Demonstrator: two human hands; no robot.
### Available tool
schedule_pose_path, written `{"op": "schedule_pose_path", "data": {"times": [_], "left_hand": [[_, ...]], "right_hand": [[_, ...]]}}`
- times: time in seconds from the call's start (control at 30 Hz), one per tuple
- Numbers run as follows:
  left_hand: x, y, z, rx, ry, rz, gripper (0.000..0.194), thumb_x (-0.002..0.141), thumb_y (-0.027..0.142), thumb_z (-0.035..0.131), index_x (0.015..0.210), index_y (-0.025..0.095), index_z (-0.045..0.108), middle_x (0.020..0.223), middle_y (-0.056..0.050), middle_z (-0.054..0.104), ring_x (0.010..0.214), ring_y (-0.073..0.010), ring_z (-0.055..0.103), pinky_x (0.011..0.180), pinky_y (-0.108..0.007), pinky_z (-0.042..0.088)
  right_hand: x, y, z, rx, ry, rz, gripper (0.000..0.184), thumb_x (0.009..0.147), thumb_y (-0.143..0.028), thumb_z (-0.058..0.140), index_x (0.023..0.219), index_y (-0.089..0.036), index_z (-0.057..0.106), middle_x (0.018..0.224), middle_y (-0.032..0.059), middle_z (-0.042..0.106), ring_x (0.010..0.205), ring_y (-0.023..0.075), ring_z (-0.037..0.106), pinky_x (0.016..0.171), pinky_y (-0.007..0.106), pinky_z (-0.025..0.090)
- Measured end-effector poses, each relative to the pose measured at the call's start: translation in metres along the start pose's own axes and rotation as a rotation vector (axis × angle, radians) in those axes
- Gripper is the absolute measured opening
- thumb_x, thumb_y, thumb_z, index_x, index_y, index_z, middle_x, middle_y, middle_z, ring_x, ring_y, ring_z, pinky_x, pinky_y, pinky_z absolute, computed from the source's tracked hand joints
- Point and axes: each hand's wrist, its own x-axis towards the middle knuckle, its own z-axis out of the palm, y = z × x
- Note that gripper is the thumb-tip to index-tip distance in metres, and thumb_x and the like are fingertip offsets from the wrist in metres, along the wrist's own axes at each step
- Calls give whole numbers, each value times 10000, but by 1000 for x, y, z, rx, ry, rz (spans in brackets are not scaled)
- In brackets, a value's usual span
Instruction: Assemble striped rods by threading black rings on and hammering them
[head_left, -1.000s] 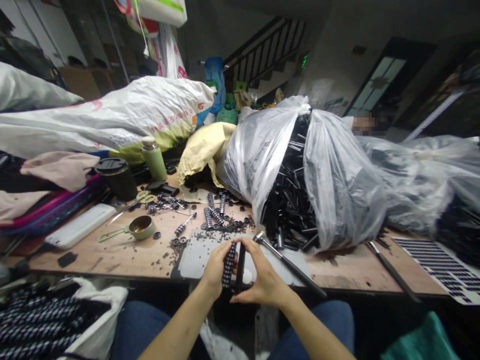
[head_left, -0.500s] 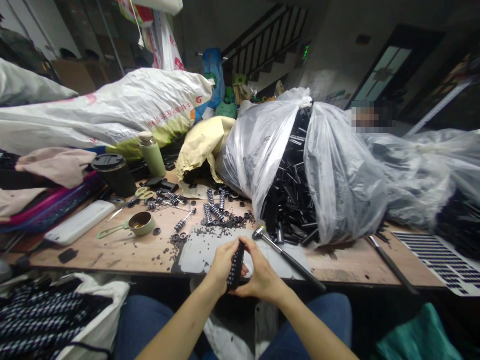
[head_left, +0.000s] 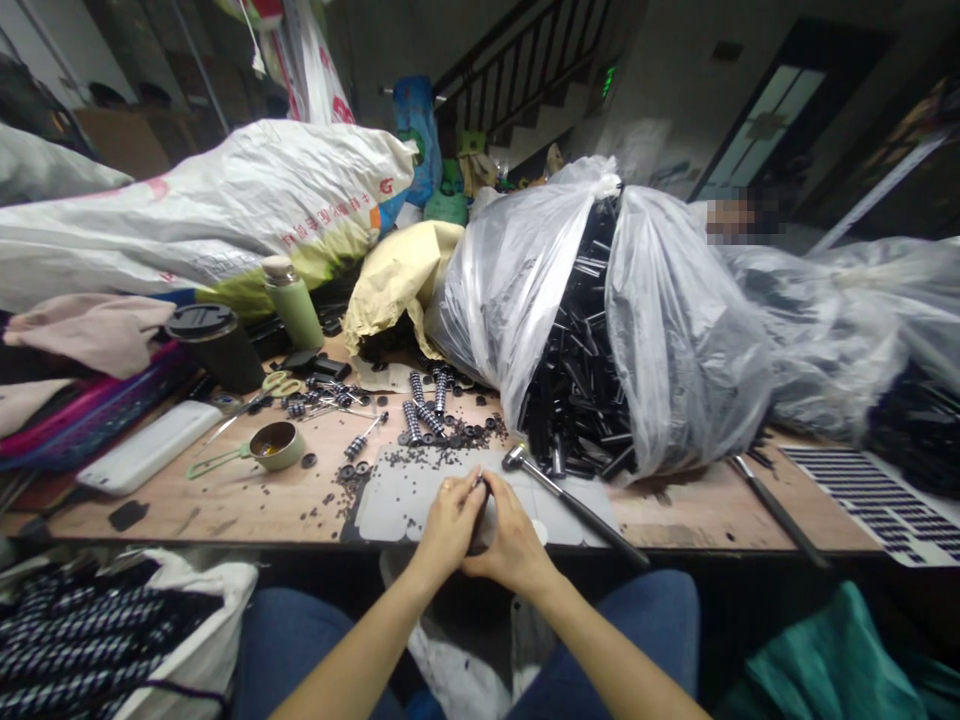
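Note:
My left hand (head_left: 448,520) and my right hand (head_left: 511,535) are pressed together at the near edge of the wooden table (head_left: 247,500), over a grey mat (head_left: 397,500). Both are closed round a black studded rod (head_left: 481,487), of which only the top end shows between the fingers. A small hammer (head_left: 559,497) lies on the mat just right of my right hand. More studded rods (head_left: 424,412) and small black rings lie scattered beyond the mat.
A clear bag of black tubes (head_left: 592,330) fills the table's middle right. At the left stand a green measuring cup (head_left: 270,447), scissors (head_left: 262,392), a green bottle (head_left: 291,300) and a black cup (head_left: 211,345). A box of striped rods (head_left: 97,630) sits at the lower left.
The studded rod stood upright between my hands; it has since sunk into my closed hands, which have drawn together. The view has tilted slightly.

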Motion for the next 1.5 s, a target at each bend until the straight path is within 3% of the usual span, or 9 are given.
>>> {"op": "schedule_pose_path", "data": {"times": [0.07,0.17,0.33,0.47,0.63,0.87,1.1,1.33,1.5], "left_hand": [[-5,-12,-1,311,33,270,369,787,220,479,1147,152,525,965,-101,554,903,-204,538,813,-376,451],[-7,-29,-5,640,-35,516,408,811,102,409,1212,151,463,1006,-123,549,947,-208,509,824,-384,449],[-1,-36,-22,923,-168,747,410,851,61,309,1244,126,406,1038,-141,553,930,-202,523,769,-350,458],[4,-25,-31,1062,-144,742,352,871,110,314,1193,140,455,977,-121,583,872,-201,536,742,-362,429],[6,-17,-35,1154,-115,701,351,855,94,347,1176,163,469,1006,-104,598,900,-200,532,777,-380,372],[1,-20,-24,1210,-75,642,408,836,81,344,1218,181,446,1122,-100,585,1045,-219,507,893,-429,327],[-15,-24,3,1139,-82,594,722,805,517,339,1319,14,264,1350,-221,334,1284,-301,222,1021,-461,193],[-2,-30,-2,1107,-108,591,572,795,264,372,1284,-23,300,1293,-242,394,1231,-313,315,983,-450,261],[-5,-7,0,1045,-96,407,376,793,47,324,1121,84,505,918,-133,597,904,-226,540,777,-347,439]], "right_hand": [[-3,6,2,-69,22,-18,887,563,-242,673,1302,-65,215,1294,202,360,1222,276,327,1011,430,313],[-10,17,-14,-236,49,-9,704,683,-297,606,1280,-115,278,1259,177,409,1184,281,366,954,449,359],[-23,49,-63,-792,161,302,242,842,-326,416,902,-133,548,891,166,567,906,321,516,727,457,415],[-28,53,-77,-752,64,320,257,880,-307,328,780,-172,523,750,103,592,740,248,572,630,333,406],[-43,16,-69,-387,39,344,373,913,-398,175,757,-215,459,582,7,576,554,170,578,511,240,353],[-48,-1,-54,-529,-47,365,402,914,-385,156,713,-216,460,504,24,586,459,193,585,436,242,278],[-34,-47,-59,-266,91,170,389,915,-397,148,754,-217,454,537,11,565,451,148,548,449,218,330],[-35,-40,-23,-537,-235,190,340,919,-345,212,752,-216,478,592,25,632,503,180,605,439,233,277],[-25,-21,-49,-564,-89,285,362,922,-396,166,744,-227,432,583,6,617,551,196,621,472,250,306]]}}
